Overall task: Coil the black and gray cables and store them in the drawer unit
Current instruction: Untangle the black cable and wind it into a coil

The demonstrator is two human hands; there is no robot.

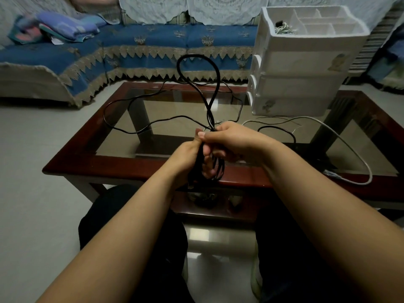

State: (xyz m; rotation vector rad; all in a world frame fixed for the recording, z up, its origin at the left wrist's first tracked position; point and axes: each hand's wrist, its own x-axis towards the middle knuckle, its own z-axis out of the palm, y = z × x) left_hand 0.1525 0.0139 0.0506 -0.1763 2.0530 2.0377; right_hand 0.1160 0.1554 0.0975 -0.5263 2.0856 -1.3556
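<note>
my right hand (231,138) is covering the spot where the black cable (197,68) crosses itself, and my left hand (185,158) is hiding part of the coil below it. behind the drawer unit (306,68), the table's far right corner is hiding. the small tangle in the unit's top tray is looking too blurred to identify.

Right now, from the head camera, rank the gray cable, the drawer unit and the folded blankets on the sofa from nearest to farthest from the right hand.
From the right hand:
1. gray cable, on the table, right.
2. drawer unit, table's far right corner.
3. folded blankets, sofa, far left.
</note>
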